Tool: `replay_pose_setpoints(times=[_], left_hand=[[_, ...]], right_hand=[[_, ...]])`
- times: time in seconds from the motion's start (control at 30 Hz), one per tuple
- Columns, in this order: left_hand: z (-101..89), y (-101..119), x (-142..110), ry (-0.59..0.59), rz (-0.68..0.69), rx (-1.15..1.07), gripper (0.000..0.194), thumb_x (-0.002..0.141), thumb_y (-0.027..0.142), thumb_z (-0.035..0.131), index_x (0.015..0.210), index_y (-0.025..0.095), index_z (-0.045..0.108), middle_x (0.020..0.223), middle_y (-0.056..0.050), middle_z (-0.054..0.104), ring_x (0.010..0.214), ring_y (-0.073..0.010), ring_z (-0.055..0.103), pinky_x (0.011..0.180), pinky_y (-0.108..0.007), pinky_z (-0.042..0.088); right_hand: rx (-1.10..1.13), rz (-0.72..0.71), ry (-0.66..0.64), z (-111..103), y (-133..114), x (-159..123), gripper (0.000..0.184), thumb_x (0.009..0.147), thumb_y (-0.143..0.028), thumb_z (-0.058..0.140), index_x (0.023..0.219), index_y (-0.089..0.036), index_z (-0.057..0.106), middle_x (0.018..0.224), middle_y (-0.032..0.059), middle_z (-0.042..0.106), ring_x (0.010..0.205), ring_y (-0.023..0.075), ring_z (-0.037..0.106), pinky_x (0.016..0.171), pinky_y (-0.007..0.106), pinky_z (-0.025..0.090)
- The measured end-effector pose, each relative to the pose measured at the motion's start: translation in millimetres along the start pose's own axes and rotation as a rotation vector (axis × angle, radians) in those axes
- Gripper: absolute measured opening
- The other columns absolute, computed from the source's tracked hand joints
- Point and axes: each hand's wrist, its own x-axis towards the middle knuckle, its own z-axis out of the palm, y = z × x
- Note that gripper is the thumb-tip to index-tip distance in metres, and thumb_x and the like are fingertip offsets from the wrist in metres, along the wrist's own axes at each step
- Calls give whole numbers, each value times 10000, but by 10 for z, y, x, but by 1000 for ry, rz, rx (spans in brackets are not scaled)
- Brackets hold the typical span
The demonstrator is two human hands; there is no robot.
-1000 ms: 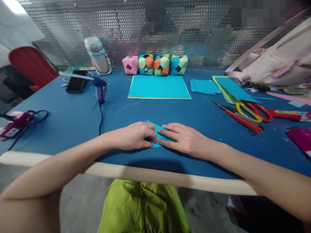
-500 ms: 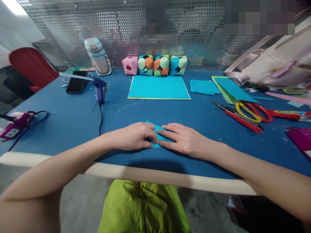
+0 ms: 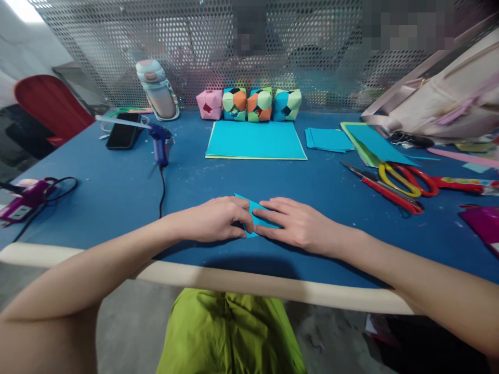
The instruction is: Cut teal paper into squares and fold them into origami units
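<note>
A small piece of blue paper (image 3: 257, 221), with a pointed top corner, lies on the table close to its front edge. Curled over its left part is my left hand (image 3: 224, 218), closed, with the thumb and bent forefinger at the paper. From the right, my right hand (image 3: 300, 223) rests on the same piece, fingers stretched out and slightly spread, the tips pressing it flat. Both hands cover much of the paper, so its full outline is hidden.
Large blue sheets (image 3: 255, 140) lie ahead, below folded paper cubes (image 3: 260, 105). Smaller blue pieces (image 3: 327, 139), a red cutter (image 3: 392, 195) and scissors (image 3: 401, 179) are to the right. A blue glue gun (image 3: 159, 145), phone (image 3: 122, 134) and bottle (image 3: 156, 91) stand left.
Hardly anything differs. Both hands stay on the blue paper in nearly the same pose, and the view has shifted very slightly.
</note>
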Motion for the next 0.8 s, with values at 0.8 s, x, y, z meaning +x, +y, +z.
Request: replay_pose_setpoints(times=[0.8], left_hand=[[-8,-8,2,-10,8,-8,105,843,171,622,852,183,725,825,-26,635,861,-139,584,788,-219,432]], right_hand=[[17,-1,-7,7,-4,-7,298,966,-134,385,1147,-166,619,1180,165,649,1117,263,602,896,466,509]])
